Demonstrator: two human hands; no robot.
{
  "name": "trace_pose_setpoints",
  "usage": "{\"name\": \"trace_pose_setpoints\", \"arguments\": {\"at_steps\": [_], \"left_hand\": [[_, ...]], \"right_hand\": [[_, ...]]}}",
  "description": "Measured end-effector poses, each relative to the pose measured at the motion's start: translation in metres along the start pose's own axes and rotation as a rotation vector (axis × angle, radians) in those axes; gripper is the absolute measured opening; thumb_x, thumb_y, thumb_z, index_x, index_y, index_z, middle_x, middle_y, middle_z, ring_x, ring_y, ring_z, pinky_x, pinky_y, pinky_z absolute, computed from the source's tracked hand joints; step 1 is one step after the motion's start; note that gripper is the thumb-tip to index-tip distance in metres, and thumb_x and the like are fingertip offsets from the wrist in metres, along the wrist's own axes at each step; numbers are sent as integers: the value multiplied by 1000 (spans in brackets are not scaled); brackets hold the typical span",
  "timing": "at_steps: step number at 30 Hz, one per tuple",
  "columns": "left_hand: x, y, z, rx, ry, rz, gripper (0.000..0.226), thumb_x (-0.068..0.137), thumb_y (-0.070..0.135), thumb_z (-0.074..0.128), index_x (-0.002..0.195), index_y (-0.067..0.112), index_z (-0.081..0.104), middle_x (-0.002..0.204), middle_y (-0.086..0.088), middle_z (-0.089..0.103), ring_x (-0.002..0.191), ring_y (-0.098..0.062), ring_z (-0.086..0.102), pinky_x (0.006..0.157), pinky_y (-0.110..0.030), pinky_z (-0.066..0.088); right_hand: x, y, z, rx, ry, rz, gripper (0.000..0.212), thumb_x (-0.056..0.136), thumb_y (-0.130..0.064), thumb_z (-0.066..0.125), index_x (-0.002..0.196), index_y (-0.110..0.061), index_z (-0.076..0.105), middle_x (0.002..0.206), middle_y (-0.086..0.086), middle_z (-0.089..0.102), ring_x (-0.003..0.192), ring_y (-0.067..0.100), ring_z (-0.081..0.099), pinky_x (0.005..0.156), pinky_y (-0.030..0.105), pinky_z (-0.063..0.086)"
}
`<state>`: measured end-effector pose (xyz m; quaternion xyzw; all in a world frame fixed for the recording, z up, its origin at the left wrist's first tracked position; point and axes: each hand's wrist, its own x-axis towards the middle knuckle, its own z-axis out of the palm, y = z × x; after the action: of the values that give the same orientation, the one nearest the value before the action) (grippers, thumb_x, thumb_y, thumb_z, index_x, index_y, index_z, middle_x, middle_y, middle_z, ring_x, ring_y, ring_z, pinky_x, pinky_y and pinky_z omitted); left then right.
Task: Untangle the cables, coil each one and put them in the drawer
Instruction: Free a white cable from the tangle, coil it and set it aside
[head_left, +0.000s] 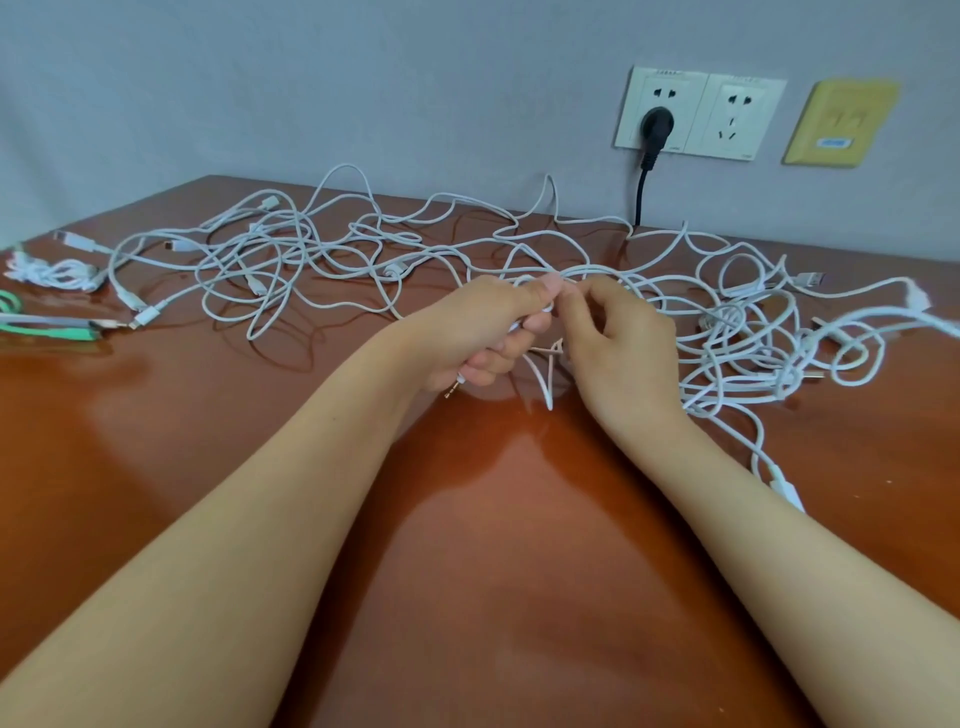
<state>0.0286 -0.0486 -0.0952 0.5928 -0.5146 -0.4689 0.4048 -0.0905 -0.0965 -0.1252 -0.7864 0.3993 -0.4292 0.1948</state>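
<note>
Where white cables (332, 249) sprawl, black plug (655, 126), green cable (31, 325)

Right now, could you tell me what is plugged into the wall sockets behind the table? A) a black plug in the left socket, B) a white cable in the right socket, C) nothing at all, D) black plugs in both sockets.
A: a black plug sits in the left socket, its black cord dropping behind the table, while the right socket has nothing in it.
</note>
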Motion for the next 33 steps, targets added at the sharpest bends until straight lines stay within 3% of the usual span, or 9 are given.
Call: {"name": "trace_pose_setpoints", "arguments": {"at_steps": [5, 8, 11, 13, 17, 21, 27, 29, 33], "left_hand": [[5, 1, -9, -249, 254, 38, 44, 102, 39, 29, 62, 19, 33, 34, 9, 24, 24, -3, 16, 29, -10, 10], [7, -2, -15, -271, 319, 48, 44, 102, 40, 29, 63, 19, 32, 35, 8, 23, 24, -4, 16, 29, -10, 11], [9, -7, -11, -200, 336, 56, 44, 101, 42, 31, 64, 18, 34, 36, 7, 24, 25, -5, 17, 32, -9, 12], [11, -8, -8, -183, 344, 81, 43, 100, 41, 33, 65, 18, 35, 37, 7, 25, 25, -5, 18, 33, -10, 13], [14, -9, -8, -130, 393, 113, 41, 101, 37, 34, 65, 17, 37, 36, 8, 28, 25, -6, 20, 35, -9, 14], [17, -8, -1, 68, 457, 103, 43, 100, 36, 38, 62, 16, 40, 30, 8, 33, 24, -6, 26, 33, -11, 20], [19, -6, 4, 286, 593, 156, 41, 100, 33, 37, 66, 14, 51, 59, 3, 45, 72, -22, 46, 68, -30, 36], [18, -6, 4, 285, 591, 158, 37, 100, 31, 39, 72, 17, 58, 59, 6, 47, 75, -19, 47, 69, -27, 34], [18, -6, 6, 397, 640, 205, 40, 101, 29, 36, 62, 23, 48, 66, 1, 50, 82, -22, 49, 72, -28, 31]], "right_hand": [[-5, -9, -6, -397, -160, -28, 40, 97, -36, 35, 65, -16, 46, 58, -3, 47, 86, 30, 54, 76, 33, 25], [-4, -9, -7, -363, -157, -43, 41, 100, -35, 31, 62, -19, 34, 61, -1, 49, 86, 32, 54, 74, 33, 23], [-4, -6, -4, -238, -98, -61, 22, 100, -29, 33, 91, -17, 49, 81, 13, 65, 90, 36, 57, 74, 36, 30], [-4, -5, -3, -205, -91, -81, 21, 99, -26, 35, 105, -15, 52, 78, 14, 64, 88, 38, 57, 76, 39, 35], [-6, -4, -2, -200, -155, -147, 19, 99, -26, 38, 100, -16, 54, 58, -4, 45, 80, 37, 57, 79, 40, 36], [-6, -2, 0, -238, -184, -198, 21, 98, -26, 39, 98, -17, 58, 59, -5, 45, 81, 35, 58, 81, 40, 37], [-6, -1, 1, -202, -162, -222, 21, 98, -26, 41, 99, -17, 60, 67, 3, 58, 80, 35, 59, 79, 38, 36], [-7, -2, 3, -220, -159, -278, 25, 96, -29, 40, 98, -17, 61, 68, 4, 62, 78, 35, 60, 79, 39, 38], [-6, -1, 5, -231, -176, -293, 35, 87, -36, 31, 96, -20, 61, 68, 2, 64, 75, 33, 61, 77, 39, 40]]}}
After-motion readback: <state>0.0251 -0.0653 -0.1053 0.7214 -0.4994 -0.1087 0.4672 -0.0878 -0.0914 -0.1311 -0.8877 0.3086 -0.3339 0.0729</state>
